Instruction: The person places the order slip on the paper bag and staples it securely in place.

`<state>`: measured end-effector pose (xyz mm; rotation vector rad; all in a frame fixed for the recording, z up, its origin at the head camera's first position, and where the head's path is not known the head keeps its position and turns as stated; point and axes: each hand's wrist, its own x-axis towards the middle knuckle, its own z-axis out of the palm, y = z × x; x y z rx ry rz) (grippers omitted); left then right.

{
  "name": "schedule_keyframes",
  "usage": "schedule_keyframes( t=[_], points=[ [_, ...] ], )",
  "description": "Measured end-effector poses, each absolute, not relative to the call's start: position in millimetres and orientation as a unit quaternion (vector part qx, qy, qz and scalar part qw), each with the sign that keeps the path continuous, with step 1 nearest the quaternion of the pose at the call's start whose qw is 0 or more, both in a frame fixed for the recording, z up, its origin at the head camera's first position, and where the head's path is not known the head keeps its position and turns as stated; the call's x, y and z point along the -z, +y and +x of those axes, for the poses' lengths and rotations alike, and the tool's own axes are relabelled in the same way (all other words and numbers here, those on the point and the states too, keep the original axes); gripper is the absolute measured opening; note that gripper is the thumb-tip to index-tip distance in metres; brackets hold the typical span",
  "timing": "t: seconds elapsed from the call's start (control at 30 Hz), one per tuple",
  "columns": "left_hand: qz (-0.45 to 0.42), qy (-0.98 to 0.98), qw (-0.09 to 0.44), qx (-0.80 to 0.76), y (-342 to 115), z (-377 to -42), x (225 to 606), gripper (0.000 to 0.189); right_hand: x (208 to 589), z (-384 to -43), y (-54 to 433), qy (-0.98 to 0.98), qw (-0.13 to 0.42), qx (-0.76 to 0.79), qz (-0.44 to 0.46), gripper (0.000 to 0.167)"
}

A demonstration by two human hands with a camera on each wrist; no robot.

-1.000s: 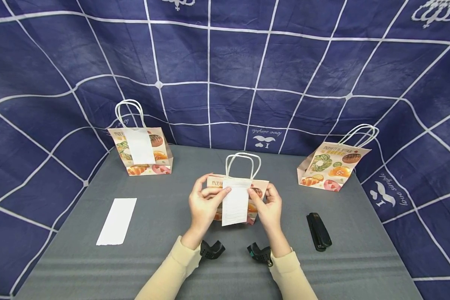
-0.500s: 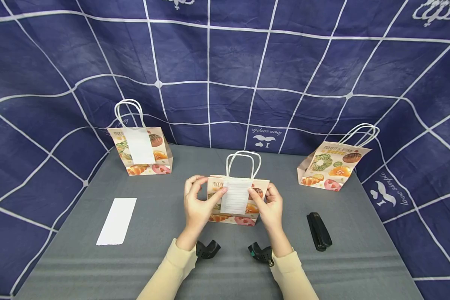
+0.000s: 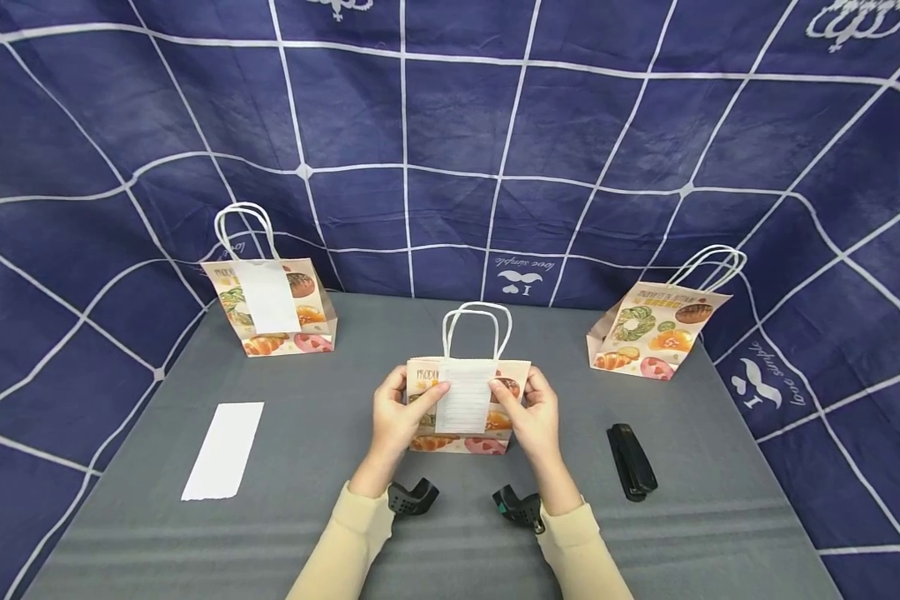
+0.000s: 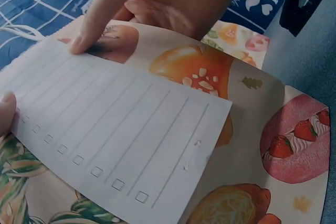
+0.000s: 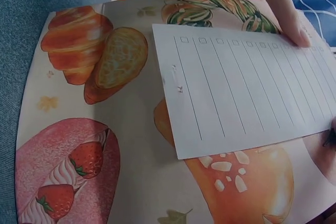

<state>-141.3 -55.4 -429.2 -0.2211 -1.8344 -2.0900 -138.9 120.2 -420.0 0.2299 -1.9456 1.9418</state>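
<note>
A small paper gift bag (image 3: 420,445) printed with pastries stands mid-table, its white handles upright. Against its front lies a white lined slip with small boxes (image 3: 465,400), its top edge just below the handles. My left hand (image 3: 397,417) grips the bag's left side, thumb at the slip's left edge and fingers behind the bag. On the other side my right hand (image 3: 532,412) does the same, its thumb beside the slip's right edge. The left wrist view shows the ruled lines of the slip (image 4: 121,129) close up; the right wrist view shows the printed croissant beside the slip (image 5: 241,93).
A similar bag with a blank white slip on its front (image 3: 270,296) stands back left. Another bag (image 3: 656,329), without a slip on its visible face, leans back right. A loose white slip (image 3: 223,450) lies on the left, a black stapler (image 3: 632,461) on the right.
The slip's lower end has swung from sticking out toward me to lying against the bag. My left fingers first spread off the bag's left edge, then closed back around it.
</note>
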Motion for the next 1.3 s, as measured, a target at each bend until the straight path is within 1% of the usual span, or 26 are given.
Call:
schedule_keyframes(
  t=[0.23, 0.47, 0.8, 1.07, 1.3],
  points=[
    [-0.076, -0.649, 0.131, 0.745, -59.7, -136.0, 433.4, 0.018, 417.4, -137.1, 121.4, -0.705, 0.153, -0.684, 0.109, 0.018],
    [-0.088, -0.654, 0.124, 0.741, -61.0, -138.4, 434.7, 0.014, 415.5, -136.0, 124.6, -0.713, 0.137, -0.678, 0.115, 0.019],
    [-0.095, -0.661, 0.122, 0.734, -61.2, -140.8, 434.6, 0.012, 416.1, -137.5, 124.9, -0.729, 0.161, -0.654, 0.119, 0.018],
    [-0.097, -0.660, 0.109, 0.737, -60.3, -142.0, 433.0, 0.014, 414.8, -137.2, 124.9, -0.728, 0.173, -0.653, 0.119, 0.017],
    [-0.099, -0.655, 0.115, 0.740, -59.3, -142.7, 432.8, 0.014, 411.3, -136.0, 125.4, -0.734, 0.165, -0.650, 0.111, 0.018]
  ],
)
